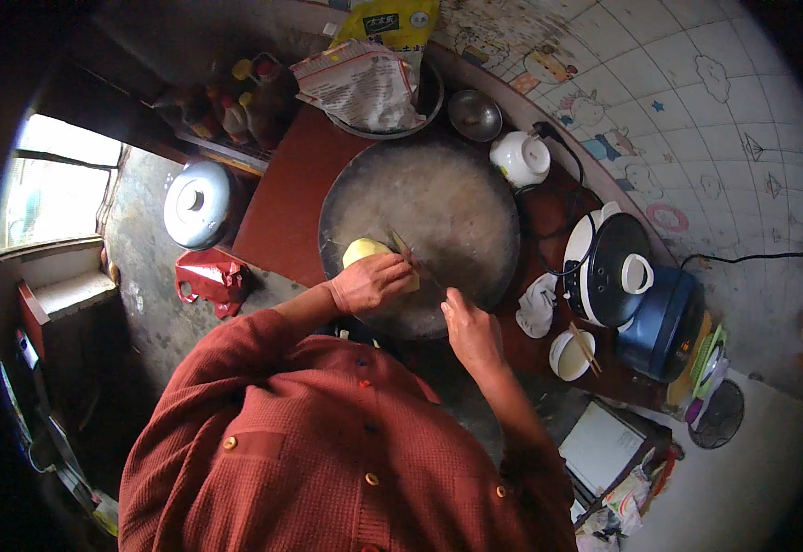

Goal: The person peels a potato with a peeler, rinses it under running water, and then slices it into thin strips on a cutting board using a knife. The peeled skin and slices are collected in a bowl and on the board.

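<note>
My left hand (372, 283) rests over a pale yellow, peeled vegetable (363, 249) that looks like a potato, pressing it near the left front of a large round board (436, 186). Fingers hide much of the piece. In my right hand (472, 330) is a knife (431, 277), its narrow blade slanting up and left past my left fingertips. I cannot tell whether the edge touches the vegetable. The board has a dark rim and a worn, greyish-brown top.
The board lies on a reddish-brown table (291, 200). Behind it stands a basin (432, 93) with bags on top; a metal bowl (474, 116) and an upturned white bowl (520, 159) are nearby. Rightward are a cloth (537, 307), an electric cooker (608, 269) and a bowl with chopsticks (572, 355).
</note>
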{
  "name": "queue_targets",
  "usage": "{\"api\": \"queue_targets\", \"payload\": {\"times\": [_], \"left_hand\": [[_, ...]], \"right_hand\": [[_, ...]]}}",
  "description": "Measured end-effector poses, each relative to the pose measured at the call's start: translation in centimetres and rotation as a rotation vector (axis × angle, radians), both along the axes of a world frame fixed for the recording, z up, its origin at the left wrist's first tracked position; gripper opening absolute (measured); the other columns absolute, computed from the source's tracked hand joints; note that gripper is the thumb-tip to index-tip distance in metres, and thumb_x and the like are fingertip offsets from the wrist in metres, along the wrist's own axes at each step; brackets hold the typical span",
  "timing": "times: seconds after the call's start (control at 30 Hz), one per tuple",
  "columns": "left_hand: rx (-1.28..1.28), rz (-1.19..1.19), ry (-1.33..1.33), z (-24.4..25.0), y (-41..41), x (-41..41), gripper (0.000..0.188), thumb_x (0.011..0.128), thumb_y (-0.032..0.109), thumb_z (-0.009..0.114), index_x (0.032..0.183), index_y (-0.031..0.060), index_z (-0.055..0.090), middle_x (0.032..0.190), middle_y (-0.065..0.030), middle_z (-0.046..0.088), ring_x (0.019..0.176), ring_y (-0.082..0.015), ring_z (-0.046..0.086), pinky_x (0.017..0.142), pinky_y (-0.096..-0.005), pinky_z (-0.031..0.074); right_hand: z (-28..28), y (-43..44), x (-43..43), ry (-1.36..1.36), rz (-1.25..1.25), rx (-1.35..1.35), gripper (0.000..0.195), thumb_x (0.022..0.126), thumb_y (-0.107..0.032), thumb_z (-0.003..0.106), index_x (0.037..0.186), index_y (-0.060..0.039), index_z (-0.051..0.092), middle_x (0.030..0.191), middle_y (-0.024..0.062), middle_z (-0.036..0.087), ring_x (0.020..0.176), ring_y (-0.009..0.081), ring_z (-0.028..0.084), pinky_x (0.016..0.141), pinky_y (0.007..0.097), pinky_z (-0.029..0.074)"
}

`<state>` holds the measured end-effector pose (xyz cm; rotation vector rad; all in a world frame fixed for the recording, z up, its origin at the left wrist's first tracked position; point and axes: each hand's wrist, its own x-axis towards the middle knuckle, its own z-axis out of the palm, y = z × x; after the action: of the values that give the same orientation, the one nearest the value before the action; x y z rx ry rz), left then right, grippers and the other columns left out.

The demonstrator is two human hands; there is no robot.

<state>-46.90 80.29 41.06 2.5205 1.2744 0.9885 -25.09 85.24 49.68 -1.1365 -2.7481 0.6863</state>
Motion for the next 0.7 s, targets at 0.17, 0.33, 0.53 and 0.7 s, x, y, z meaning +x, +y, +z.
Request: {"api": "queue_targets", "payload": {"times": [0.17, 0.33, 0.53, 0.7], "left_hand": [[0.012, 0.012, -0.021, -0.1, -0.5, 0.0, 0.036, 0.066, 0.015, 0.058, 0.099, -0.0001, 0.058, 0.102, -0.0131, 0.055, 0.095, -0.028, 0.055, 0.083, -0.0357, 0.047], [-0.005, 0.022, -0.068, -0.5, -0.7, 0.2, 0.035, 0.067, 0.015, 0.059, 0.098, 0.0, 0.059, 0.105, -0.014, 0.056, 0.096, -0.0287, 0.056, 0.083, -0.0359, 0.048], [-0.027, -0.003, -0.074, -1.4, -0.6, 0.1, 0.039, 0.066, 0.013, 0.06, 0.103, 0.0017, 0.058, 0.106, -0.0127, 0.056, 0.092, -0.0276, 0.056, 0.079, -0.0363, 0.049], [-0.002, 0.001, -0.032, -1.0, -0.7, 0.0, 0.034, 0.067, 0.013, 0.06, 0.099, 0.0019, 0.058, 0.104, -0.0128, 0.055, 0.094, -0.0286, 0.056, 0.08, -0.037, 0.049]], "right_hand": [[0.0, -0.2, -0.2, -0.108, 0.001, -0.06, 0.017, 0.089, -0.018, 0.05, 0.103, -0.0084, 0.048, 0.074, 0.017, 0.061, 0.06, 0.0372, 0.059, 0.05, 0.0458, 0.047], [-4.1, 0.0, -1.2, -0.189, 0.016, -0.003, 0.02, 0.088, -0.017, 0.051, 0.106, -0.0073, 0.05, 0.074, 0.0168, 0.062, 0.06, 0.0366, 0.06, 0.05, 0.0446, 0.048], [-5.5, 0.0, -1.6, -0.034, -0.02, 0.025, 0.017, 0.089, -0.017, 0.051, 0.102, -0.0056, 0.051, 0.073, 0.0173, 0.061, 0.06, 0.0338, 0.061, 0.049, 0.0411, 0.048], [-1.5, -0.6, -0.8, -0.004, -0.058, 0.021, 0.014, 0.09, -0.018, 0.052, 0.097, -0.0063, 0.05, 0.069, 0.0171, 0.06, 0.059, 0.0337, 0.06, 0.047, 0.0415, 0.046]]}}
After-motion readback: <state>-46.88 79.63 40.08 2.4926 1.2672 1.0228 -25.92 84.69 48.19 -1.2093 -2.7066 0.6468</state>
